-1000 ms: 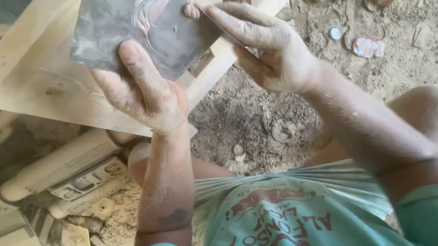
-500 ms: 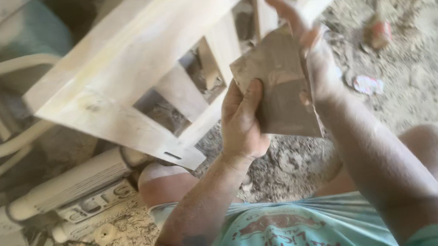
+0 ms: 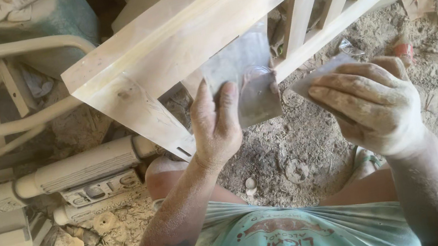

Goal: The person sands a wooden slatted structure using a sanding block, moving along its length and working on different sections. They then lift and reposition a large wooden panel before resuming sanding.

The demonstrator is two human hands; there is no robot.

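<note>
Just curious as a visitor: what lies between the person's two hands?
In the head view, the grey sandpaper sheet edge and sawdust-covered floor show between left hand and right hand.

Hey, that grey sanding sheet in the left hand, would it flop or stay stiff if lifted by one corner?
The grey sheet looks thin, so probably light. It stands fairly flat against the wooden frame under the left hand, suggesting some stiffness, though it likely bends easily. Dust everywhere may make it slightly slippery.

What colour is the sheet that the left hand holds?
Grey, dusty sheet; the head view shows it in the left hand.
</note>
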